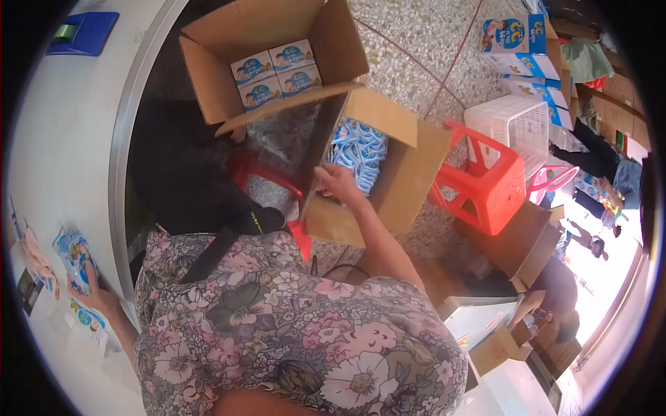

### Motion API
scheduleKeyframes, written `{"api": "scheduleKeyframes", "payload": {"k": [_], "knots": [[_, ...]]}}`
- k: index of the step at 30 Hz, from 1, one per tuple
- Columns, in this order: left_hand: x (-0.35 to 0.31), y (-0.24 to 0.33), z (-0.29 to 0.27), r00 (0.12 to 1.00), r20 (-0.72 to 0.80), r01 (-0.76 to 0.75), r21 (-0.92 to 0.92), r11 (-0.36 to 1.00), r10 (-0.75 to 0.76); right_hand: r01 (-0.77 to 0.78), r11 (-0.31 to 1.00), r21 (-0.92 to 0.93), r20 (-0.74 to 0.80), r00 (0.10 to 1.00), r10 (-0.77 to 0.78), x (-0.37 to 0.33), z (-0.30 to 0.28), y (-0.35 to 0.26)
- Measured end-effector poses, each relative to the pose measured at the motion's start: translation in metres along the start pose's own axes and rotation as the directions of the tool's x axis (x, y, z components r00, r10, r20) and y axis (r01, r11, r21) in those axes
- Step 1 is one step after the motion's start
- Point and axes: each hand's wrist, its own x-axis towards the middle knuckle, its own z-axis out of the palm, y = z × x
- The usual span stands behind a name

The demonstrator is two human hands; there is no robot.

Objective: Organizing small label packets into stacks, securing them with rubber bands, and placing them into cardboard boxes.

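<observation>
On the white table at the left, my left hand is closed around a stack of blue and white packets. Another blue and white packet lies flat just below that hand. My right hand reaches down to an open cardboard box, its fingers curled at the raised left flap. Many small blue and white packets fill the inside of this box, partly covered by my hand.
Beyond stands an open carton with several small printed boxes. Red plastic stools, a white crate and stacked blue cartons stand to the right. A tape dispenser lies on the table. Another person is at the lower right.
</observation>
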Motion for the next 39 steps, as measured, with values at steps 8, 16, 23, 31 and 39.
{"api": "scheduleKeyframes", "payload": {"k": [8, 16, 23, 31, 39], "knots": [[0.022, -0.045, -0.034, 0.939, 0.219, -0.327, 0.317, 0.89, 0.267, -0.109, 0.812, -0.573, -0.541, 0.794, -0.276, 0.093, -0.109, 0.113], [0.02, -0.037, -0.034, 0.942, 0.238, -0.309, 0.337, 0.89, 0.237, -0.303, 0.5, -0.811, -0.526, 0.753, -0.396, 0.153, -0.151, 0.116], [0.023, -0.023, -0.038, 0.849, 0.272, -0.528, 0.43, 0.732, 0.452, -0.192, 0.453, -0.87, -0.34, 0.901, -0.27, 0.168, -0.186, 0.111], [0.025, -0.044, -0.052, 0.796, 0.407, -0.605, 0.567, 0.559, 0.448, -0.224, 0.465, -0.856, -0.345, 0.918, -0.194, 0.202, -0.2, 0.149], [0.028, -0.056, -0.046, 0.69, 0.472, -0.713, 0.573, 0.403, 0.549, 0.636, 0.712, -0.296, -0.485, 0.542, -0.686, 0.179, -0.237, 0.208]]}}
